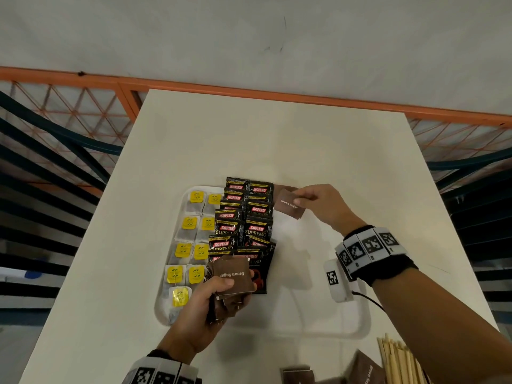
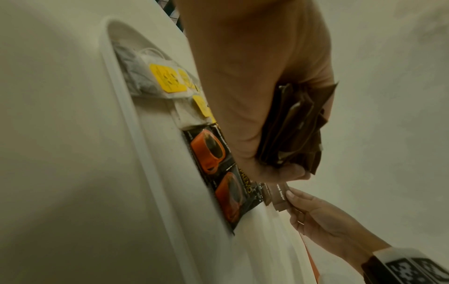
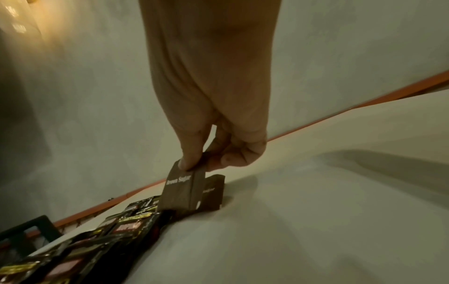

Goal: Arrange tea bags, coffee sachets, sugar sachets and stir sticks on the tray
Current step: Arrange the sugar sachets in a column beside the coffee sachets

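A white tray (image 1: 363, 325) holds two columns of yellow-tagged tea bags (image 1: 190, 224) on its left and overlapping black coffee sachets (image 1: 250, 217) beside them. My left hand (image 1: 210, 300) grips a stack of brown sugar sachets (image 1: 234, 278) over the tray's near left part; the stack (image 2: 295, 126) shows edge-on in the left wrist view. My right hand (image 1: 315, 202) pinches one brown sugar sachet (image 1: 289, 207) at the tray's far side, right of the coffee. In the right wrist view that sachet (image 3: 181, 192) hangs over another brown sachet (image 3: 213, 192) lying behind it.
Wooden stir sticks (image 1: 399, 361) lie at the table's near right corner, with loose brown sugar sachets (image 1: 365, 368) beside them. The tray's right half (image 1: 304, 273) is bare. An orange rail (image 1: 277, 92) runs behind the white table (image 1: 277, 139).
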Available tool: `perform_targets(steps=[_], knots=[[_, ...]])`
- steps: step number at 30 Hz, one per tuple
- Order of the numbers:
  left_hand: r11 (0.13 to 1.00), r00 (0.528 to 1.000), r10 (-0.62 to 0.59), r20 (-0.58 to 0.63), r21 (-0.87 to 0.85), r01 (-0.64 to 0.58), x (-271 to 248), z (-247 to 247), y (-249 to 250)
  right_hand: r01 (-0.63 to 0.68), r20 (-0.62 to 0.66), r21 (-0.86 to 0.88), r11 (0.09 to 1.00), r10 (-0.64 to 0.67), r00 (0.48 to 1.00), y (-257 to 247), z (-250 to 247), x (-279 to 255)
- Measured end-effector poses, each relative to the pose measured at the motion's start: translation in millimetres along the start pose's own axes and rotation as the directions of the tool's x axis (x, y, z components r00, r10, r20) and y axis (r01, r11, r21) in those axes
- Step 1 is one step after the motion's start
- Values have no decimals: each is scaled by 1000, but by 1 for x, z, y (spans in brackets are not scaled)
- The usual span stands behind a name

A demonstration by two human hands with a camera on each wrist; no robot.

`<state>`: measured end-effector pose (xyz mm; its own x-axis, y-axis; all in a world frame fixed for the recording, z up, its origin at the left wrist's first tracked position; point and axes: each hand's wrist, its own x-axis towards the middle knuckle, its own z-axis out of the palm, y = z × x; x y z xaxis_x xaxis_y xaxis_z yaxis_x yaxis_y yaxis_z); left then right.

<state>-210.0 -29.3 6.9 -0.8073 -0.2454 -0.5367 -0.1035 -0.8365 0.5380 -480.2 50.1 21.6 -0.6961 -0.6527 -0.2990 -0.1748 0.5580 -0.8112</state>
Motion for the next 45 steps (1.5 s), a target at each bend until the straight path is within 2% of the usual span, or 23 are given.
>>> perform_targets(steps=[8, 13, 18, 24, 27, 30, 32, 34, 38, 43, 45], knots=[[1000, 1000, 25, 12, 9, -25, -1, -1, 2, -34, -35, -166, 985, 29, 999, 5, 7, 21], [1000, 1000, 26, 12, -11, -26, 0, -3, 0, -28, -57, -158, 987, 19, 998, 8, 9, 27], [999, 999, 34, 23, -23, -33, 3, -1, 0, 16, -134, -162, 987, -39, 990, 12, 18, 29], [1000, 999, 27, 28, 3, -28, 5, 4, 3, 81, -247, -288, 954, -155, 957, 5, 22, 19], [998, 997, 50, 51, -34, -48, 7, 7, 5, 135, -158, -257, 957, -179, 971, -13, 29, -9], [994, 996, 55, 74, -94, -48, 9, 9, 6, 147, 88, -156, 977, -135, 987, -30, 37, -46], [993, 996, 53, 74, -107, -45, 9, 10, 5, 122, 260, -74, 990, -99, 960, -35, 42, -68], [993, 997, 40, 61, -114, -32, 9, 11, 4, 84, 343, 8, 996, -81, 936, -35, 49, -84], [996, 998, 28, 55, -88, -23, 7, 12, 1, 50, 342, 144, 988, -97, 935, -25, 62, -101], [993, 1000, 14, 28, -120, -10, 5, 7, -2, 13, 230, 309, 951, -88, 969, -20, 65, -109], [988, 1000, 17, 23, -151, -14, 5, 6, -3, 11, 194, 319, 948, -77, 978, -19, 62, -111]])
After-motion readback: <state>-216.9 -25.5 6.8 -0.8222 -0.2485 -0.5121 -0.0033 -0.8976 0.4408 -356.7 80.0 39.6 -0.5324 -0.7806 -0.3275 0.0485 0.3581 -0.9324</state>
